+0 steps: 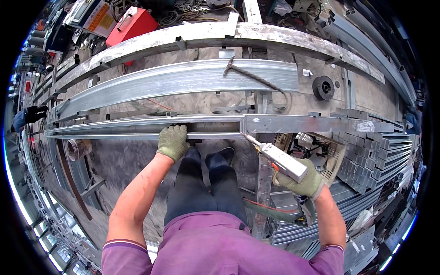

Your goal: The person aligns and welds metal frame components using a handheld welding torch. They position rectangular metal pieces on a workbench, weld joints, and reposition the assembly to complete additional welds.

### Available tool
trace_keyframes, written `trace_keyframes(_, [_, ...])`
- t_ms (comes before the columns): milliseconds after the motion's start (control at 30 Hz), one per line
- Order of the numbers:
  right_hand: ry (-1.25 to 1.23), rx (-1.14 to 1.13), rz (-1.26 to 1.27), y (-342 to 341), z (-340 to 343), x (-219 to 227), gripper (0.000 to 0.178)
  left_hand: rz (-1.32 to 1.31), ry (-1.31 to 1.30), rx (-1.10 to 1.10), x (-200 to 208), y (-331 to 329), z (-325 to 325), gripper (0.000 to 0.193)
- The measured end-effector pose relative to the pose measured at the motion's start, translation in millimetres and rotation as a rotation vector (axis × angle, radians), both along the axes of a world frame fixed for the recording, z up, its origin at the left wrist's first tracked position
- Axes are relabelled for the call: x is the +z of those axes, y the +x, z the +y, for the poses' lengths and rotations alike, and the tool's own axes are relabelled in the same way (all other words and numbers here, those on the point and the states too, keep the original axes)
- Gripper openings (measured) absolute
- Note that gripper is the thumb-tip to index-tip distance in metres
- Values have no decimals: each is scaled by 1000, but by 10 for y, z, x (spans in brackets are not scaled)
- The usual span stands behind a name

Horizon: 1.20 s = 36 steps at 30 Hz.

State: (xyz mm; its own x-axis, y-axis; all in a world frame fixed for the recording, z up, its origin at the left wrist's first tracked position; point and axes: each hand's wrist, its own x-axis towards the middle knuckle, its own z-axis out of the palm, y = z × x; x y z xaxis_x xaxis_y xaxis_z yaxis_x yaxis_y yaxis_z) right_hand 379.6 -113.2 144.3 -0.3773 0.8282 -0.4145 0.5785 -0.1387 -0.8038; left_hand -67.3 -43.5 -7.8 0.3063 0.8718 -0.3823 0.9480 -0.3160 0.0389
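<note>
A long silvery metal channel (215,135) lies crosswise in front of me, its hollow facing up. My left hand (173,143), in a green work glove, grips its near edge with the fingers curled over into the hollow. In my gloved right hand (306,181) is a white handheld welding gun (283,160), pointed up and to the left. The gun's thin tip is at the near corner of the joint where the channel meets a flat-faced metal bar (316,123). Whether the tip touches the metal I cannot tell. My glove hides part of the gun's handle.
Beyond the channel lies a wide metal profile (151,82) with a hammer (247,75) across it. A black spool (323,87) stands at the far right. Stacked metal tubes (366,156) and a crate (337,158) fill the right side. A bucket (79,150) is at the left.
</note>
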Motion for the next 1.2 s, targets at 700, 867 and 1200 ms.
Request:
trace_keyframes(700, [-95, 101, -72, 59, 266, 71, 40, 18, 9, -2, 3, 17, -8, 48])
trace_keyframes(867, [-50, 145, -97, 75, 300, 60, 39, 26, 3, 3, -13, 1, -9, 45])
trace_keyframes(1200, [-7, 233, -144, 108, 349, 50, 42, 22, -1, -6, 28, 15, -9, 47])
